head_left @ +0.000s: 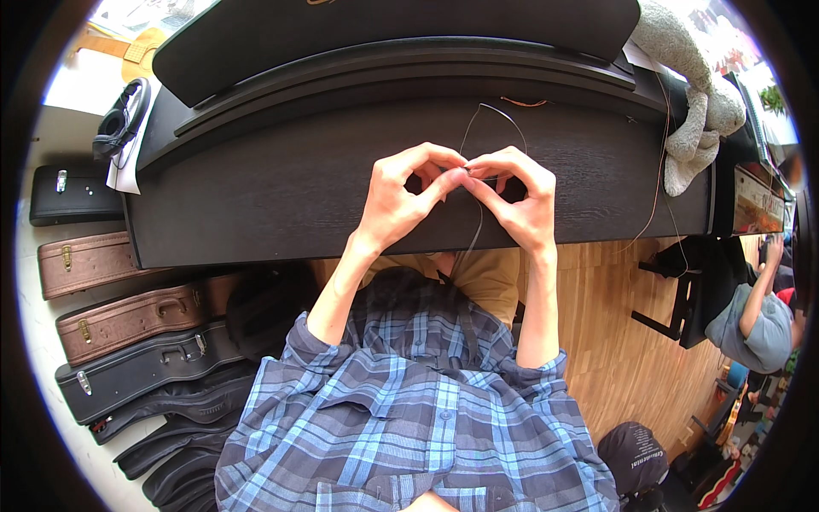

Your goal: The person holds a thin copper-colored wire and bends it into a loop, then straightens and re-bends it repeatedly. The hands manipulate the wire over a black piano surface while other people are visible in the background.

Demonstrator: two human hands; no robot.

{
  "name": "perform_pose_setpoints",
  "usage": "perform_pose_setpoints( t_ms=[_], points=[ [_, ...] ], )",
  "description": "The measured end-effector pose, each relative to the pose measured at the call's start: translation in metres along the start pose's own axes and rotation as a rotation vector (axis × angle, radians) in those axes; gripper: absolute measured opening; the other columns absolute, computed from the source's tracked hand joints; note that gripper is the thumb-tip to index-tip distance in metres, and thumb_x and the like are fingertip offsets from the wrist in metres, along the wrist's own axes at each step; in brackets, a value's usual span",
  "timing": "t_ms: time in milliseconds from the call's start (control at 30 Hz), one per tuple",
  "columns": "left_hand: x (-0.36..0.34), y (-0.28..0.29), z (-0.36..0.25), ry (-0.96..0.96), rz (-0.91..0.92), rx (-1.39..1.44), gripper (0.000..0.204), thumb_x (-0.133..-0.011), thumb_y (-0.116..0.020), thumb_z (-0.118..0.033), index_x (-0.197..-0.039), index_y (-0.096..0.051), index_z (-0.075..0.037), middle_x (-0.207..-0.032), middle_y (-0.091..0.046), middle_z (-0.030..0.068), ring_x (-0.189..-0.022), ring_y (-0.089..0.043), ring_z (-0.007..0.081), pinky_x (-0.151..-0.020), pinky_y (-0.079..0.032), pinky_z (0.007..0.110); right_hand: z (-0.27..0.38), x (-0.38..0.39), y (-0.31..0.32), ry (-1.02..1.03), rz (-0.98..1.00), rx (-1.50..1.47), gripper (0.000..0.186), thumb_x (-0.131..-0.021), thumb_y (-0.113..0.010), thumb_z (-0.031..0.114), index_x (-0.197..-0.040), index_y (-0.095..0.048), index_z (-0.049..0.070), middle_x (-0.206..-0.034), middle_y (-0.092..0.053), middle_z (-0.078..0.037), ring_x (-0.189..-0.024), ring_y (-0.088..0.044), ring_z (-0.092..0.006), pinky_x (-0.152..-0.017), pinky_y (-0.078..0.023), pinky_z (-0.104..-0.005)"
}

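Observation:
My left hand (401,192) and my right hand (520,196) meet at their fingertips above the front of a dark wooden surface. Both are closed in pinches on a thin string (520,128), or perhaps wire. It loops up behind my fingers, and a length hangs down between my wrists over the front edge. What sits exactly at the pinch is too small to make out. A short orange-brown strand (525,103) lies behind the loop on the dark surface (281,196).
Headphones (115,128) and a grey plush toy (687,145) flank the black raised panel (384,38). Several instrument cases (128,316) line the left. Loose cords (661,171) dangle at right, near a black stool (687,282) and another person (746,324); a dark bag (631,461) lies lower right.

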State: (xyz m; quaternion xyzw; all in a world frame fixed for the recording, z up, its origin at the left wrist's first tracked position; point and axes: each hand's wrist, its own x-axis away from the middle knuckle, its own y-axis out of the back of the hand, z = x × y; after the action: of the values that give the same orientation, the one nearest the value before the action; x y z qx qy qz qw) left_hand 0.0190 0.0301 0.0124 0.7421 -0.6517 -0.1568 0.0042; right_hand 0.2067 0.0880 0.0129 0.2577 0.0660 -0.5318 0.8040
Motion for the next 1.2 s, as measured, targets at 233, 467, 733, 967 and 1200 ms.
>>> perform_pose_setpoints(
  t_ms=[233, 467, 733, 967, 1200],
  points=[
    [-0.001, 0.001, 0.005, -0.002, 0.007, -0.02, 0.015, -0.089, -0.083, -0.013, -0.101, -0.079, -0.005, -0.088, -0.076, 0.0026, -0.07, -0.068, 0.0072, -0.06, -0.05, 0.022, 0.002, 0.0, 0.0, 0.016, 0.036, 0.028, 0.022, -0.081, -0.085, 0.003, -0.101, -0.079, 0.01, -0.088, -0.076, 0.0, -0.08, -0.073, -0.0101, -0.063, -0.047, -0.0241],
    [-0.001, 0.003, 0.006, 0.061, 0.009, 0.109, 0.013, -0.091, -0.081, -0.012, -0.101, -0.079, -0.003, -0.09, -0.077, 0.0052, -0.07, -0.07, 0.0091, -0.064, -0.053, 0.022, 0.002, 0.002, 0.0, -0.056, 0.017, -0.148, 0.062, -0.081, -0.086, 0.003, -0.135, -0.058, 0.009, -0.089, -0.077, -0.001, -0.082, -0.073, -0.0106, -0.066, -0.048, -0.0243],
    [0.0, 0.006, 0.004, 0.144, -0.002, 0.25, 0.012, -0.098, -0.074, -0.012, -0.102, -0.076, -0.001, -0.091, -0.076, 0.0062, -0.071, -0.067, 0.0092, -0.065, -0.054, 0.024, 0.0, 0.002, 0.004, -0.082, 0.074, -0.232, 0.083, -0.081, -0.084, -0.001, -0.15, -0.038, 0.008, -0.107, -0.069, -0.007, -0.081, -0.07, -0.0118, -0.069, -0.049, -0.0237],
    [0.0, 0.008, 0.007, 0.154, -0.027, 0.321, 0.014, -0.103, -0.069, -0.012, -0.104, -0.073, 0.001, -0.088, -0.074, 0.0074, -0.07, -0.066, 0.0093, -0.064, -0.052, 0.024, -0.005, 0.003, 0.012, -0.162, -0.023, -0.447, 0.076, -0.08, -0.085, -0.003, -0.143, -0.045, 0.008, -0.109, -0.065, -0.006, -0.084, -0.07, -0.0102, -0.069, -0.051, -0.0224],
    [0.001, 0.004, 0.007, 0.108, -0.093, 0.217, 0.013, -0.101, -0.072, -0.012, -0.099, -0.073, 0.0, -0.083, -0.074, 0.0062, -0.067, -0.067, 0.0089, -0.062, -0.053, 0.023, -0.013, 0.005, 0.01, -0.148, -0.123, -0.508, 0.051, -0.083, -0.081, -0.009, -0.127, -0.058, 0.004, -0.102, -0.067, -0.005, -0.092, -0.07, -0.0121, -0.082, -0.059, -0.0264]
  ],
)
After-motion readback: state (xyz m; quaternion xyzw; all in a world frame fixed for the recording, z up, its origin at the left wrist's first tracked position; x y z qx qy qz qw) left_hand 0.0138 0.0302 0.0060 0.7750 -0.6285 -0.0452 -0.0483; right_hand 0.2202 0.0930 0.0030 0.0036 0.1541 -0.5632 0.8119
